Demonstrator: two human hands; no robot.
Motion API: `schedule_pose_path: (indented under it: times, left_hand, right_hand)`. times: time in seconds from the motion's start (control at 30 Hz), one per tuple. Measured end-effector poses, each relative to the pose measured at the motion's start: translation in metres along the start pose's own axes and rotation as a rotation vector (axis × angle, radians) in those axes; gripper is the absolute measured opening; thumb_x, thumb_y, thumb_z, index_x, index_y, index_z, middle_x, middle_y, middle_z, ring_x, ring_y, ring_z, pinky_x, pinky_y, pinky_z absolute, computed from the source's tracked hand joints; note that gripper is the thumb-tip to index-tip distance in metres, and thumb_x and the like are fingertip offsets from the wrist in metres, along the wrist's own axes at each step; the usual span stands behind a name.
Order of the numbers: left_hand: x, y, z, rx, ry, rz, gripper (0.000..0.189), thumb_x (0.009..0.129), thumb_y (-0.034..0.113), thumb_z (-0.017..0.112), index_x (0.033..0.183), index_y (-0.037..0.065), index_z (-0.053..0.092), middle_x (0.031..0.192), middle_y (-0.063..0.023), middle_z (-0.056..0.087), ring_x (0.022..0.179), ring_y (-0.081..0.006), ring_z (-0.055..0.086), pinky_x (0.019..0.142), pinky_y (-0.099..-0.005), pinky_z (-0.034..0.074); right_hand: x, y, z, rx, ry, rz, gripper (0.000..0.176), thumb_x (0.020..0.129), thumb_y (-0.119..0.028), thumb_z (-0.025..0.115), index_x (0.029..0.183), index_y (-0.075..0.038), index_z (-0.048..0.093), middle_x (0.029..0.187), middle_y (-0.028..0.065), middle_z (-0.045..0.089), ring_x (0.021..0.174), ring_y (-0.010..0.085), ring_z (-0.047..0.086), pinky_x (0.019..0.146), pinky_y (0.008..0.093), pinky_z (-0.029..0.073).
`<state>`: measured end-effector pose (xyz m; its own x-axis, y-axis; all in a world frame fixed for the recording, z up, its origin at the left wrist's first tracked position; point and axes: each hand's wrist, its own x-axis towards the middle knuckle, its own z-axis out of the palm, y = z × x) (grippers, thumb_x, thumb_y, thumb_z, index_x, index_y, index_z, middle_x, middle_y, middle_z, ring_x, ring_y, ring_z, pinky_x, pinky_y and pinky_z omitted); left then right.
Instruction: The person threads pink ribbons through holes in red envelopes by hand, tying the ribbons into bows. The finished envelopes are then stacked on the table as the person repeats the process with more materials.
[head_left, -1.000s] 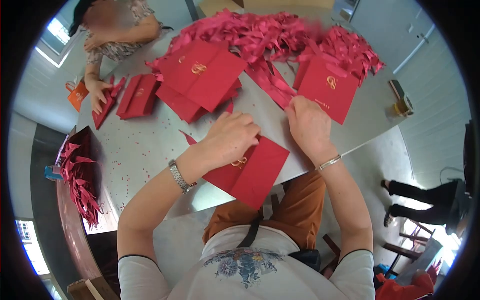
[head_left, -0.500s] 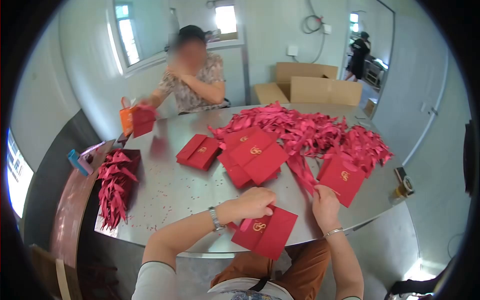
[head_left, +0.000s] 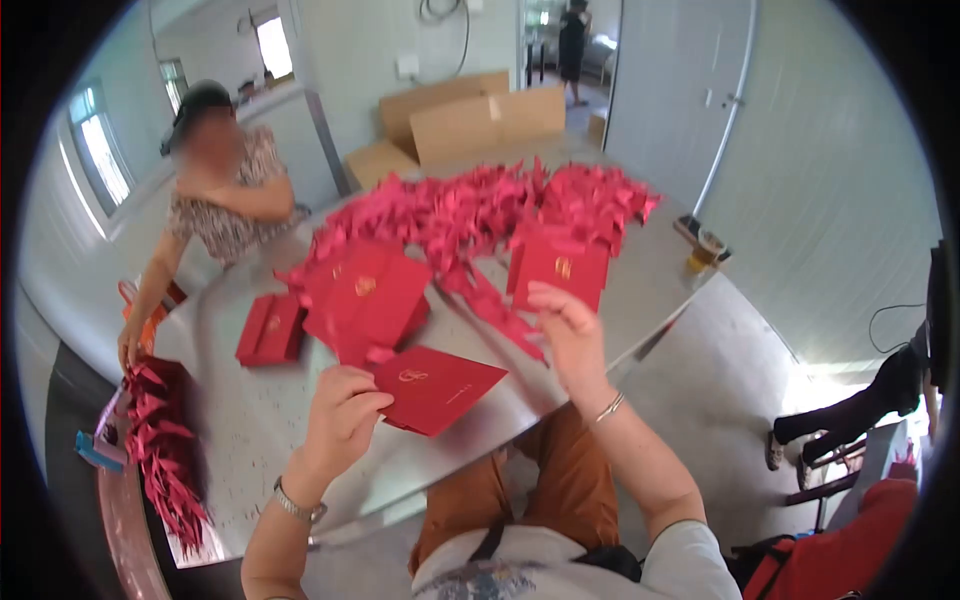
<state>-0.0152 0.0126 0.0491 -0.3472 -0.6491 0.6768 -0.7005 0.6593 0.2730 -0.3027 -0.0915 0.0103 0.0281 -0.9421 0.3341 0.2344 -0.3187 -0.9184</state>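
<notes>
My left hand (head_left: 345, 410) is closed on the left edge of a red envelope-like bag (head_left: 440, 392) with a gold emblem, held tilted above the table's front edge. My right hand (head_left: 570, 335) is raised over the table, its fingers bent around the end of a pink-red ribbon (head_left: 490, 310); whether it grips the ribbon is unclear. Just behind that hand lies another red bag (head_left: 565, 272) with a gold emblem. A stack of red bags (head_left: 368, 295) is behind the held one, and a smaller red stack (head_left: 270, 330) lies to its left.
A heap of ribbons (head_left: 440, 210) covers the back of the metal table (head_left: 260, 430). A ribbon-filled box (head_left: 165, 440) stands at the left, touched by a co-worker (head_left: 230, 190). Cardboard boxes (head_left: 490, 120) are behind, a cup (head_left: 705, 252) at the right edge.
The view has turned right. My left hand has lifted the red bag and now holds its left edge. My right hand has come away from the bag at the right. The co-worker's hand has reached the ribbon-filled box.
</notes>
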Motion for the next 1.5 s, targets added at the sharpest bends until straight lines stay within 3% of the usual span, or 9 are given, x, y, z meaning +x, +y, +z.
schedule_pose_path:
  times: [0.1,0.2,0.53,0.7,0.87,1.03,1.13,1.23,1.5]
  left_hand:
    - [-0.049,-0.009,0.007,0.104,-0.240,0.009,0.025,0.066,-0.001,0.066,0.089,0.009,0.066,0.093,-0.0083,0.061,0.094,-0.0310,0.060,0.086,-0.0429,0.045]
    - [-0.085,-0.016,0.013,0.088,-0.283,-0.049,0.030,0.064,-0.002,0.065,0.092,0.008,0.068,0.101,-0.0105,0.062,0.100,-0.0327,0.060,0.086,-0.0444,0.048]
    - [-0.036,-0.022,0.066,0.181,-0.185,-0.299,0.032,0.076,0.011,0.070,0.104,-0.003,0.062,0.104,-0.0170,0.061,0.093,-0.0354,0.058,0.081,-0.0445,0.047]
    - [-0.025,-0.026,0.065,0.148,-0.200,-0.431,0.039,0.073,0.012,0.072,0.107,-0.004,0.060,0.102,-0.0204,0.062,0.095,-0.0378,0.058,0.083,-0.0453,0.046]
    - [-0.024,-0.039,0.069,-0.086,-0.099,-0.612,0.036,0.075,0.013,0.067,0.106,-0.004,0.060,0.099,-0.0242,0.062,0.095,-0.0403,0.059,0.085,-0.0460,0.046]
    - [-0.019,-0.039,0.065,-0.308,-0.082,-0.877,0.032,0.073,0.008,0.070,0.101,-0.005,0.061,0.090,-0.0184,0.064,0.085,-0.0291,0.062,0.076,-0.0360,0.049]
    - [-0.016,-0.036,0.058,-0.407,-0.134,-0.964,0.024,0.076,0.000,0.072,0.096,-0.005,0.060,0.084,-0.0050,0.064,0.076,-0.0113,0.057,0.070,-0.0266,0.048]
    - [-0.016,-0.033,0.054,-0.453,-0.174,-0.939,0.026,0.075,0.004,0.068,0.098,-0.005,0.061,0.086,-0.0170,0.066,0.079,-0.0235,0.064,0.073,-0.0334,0.049]
    - [-0.030,-0.032,0.059,-0.611,-0.124,-0.933,0.019,0.080,-0.001,0.060,0.098,-0.005,0.064,0.085,-0.0168,0.066,0.077,-0.0256,0.065,0.071,-0.0333,0.050]
  right_hand:
    - [-0.012,-0.011,-0.001,-0.013,-0.043,0.063,0.023,0.093,0.000,0.047,0.107,0.000,0.065,0.087,-0.0025,0.063,0.070,0.0019,0.049,0.063,0.0179,0.040]
    - [-0.027,-0.007,-0.001,0.097,-0.236,0.102,0.038,0.086,0.012,0.048,0.120,-0.001,0.056,0.107,0.0015,0.059,0.105,0.0103,0.055,0.092,0.0243,0.044]
    - [-0.046,0.017,0.028,-0.162,-0.331,0.214,0.036,0.093,0.003,0.055,0.129,-0.001,0.051,0.106,0.0067,0.064,0.093,0.0107,0.062,0.084,0.0236,0.050]
    - [-0.051,0.007,0.029,-0.081,-0.288,0.349,0.018,0.091,-0.001,0.062,0.108,-0.001,0.057,0.092,0.0048,0.066,0.078,0.0067,0.061,0.067,0.0212,0.050]
    - [-0.047,0.012,0.039,-0.221,-0.311,0.145,0.012,0.088,-0.006,0.068,0.098,-0.002,0.064,0.082,-0.0036,0.060,0.074,0.0022,0.053,0.065,0.0190,0.046]
    - [-0.044,0.026,0.062,-0.533,-0.409,0.001,0.017,0.085,-0.004,0.066,0.101,0.001,0.064,0.084,0.0123,0.066,0.072,0.0214,0.063,0.067,0.0307,0.050]
    - [-0.043,0.027,0.076,-0.662,-0.481,-0.120,0.012,0.083,-0.003,0.065,0.095,-0.001,0.063,0.082,0.0145,0.063,0.072,0.0293,0.062,0.067,0.0354,0.050]
    - [-0.046,0.029,0.090,-0.708,-0.498,-0.187,0.008,0.083,-0.003,0.065,0.091,-0.001,0.063,0.081,0.0131,0.064,0.073,0.0284,0.062,0.066,0.0350,0.050]
    - [-0.047,0.042,0.107,-0.700,-0.427,-0.020,0.007,0.082,-0.009,0.067,0.084,-0.002,0.065,0.076,0.0135,0.066,0.068,0.0297,0.065,0.062,0.0362,0.052]
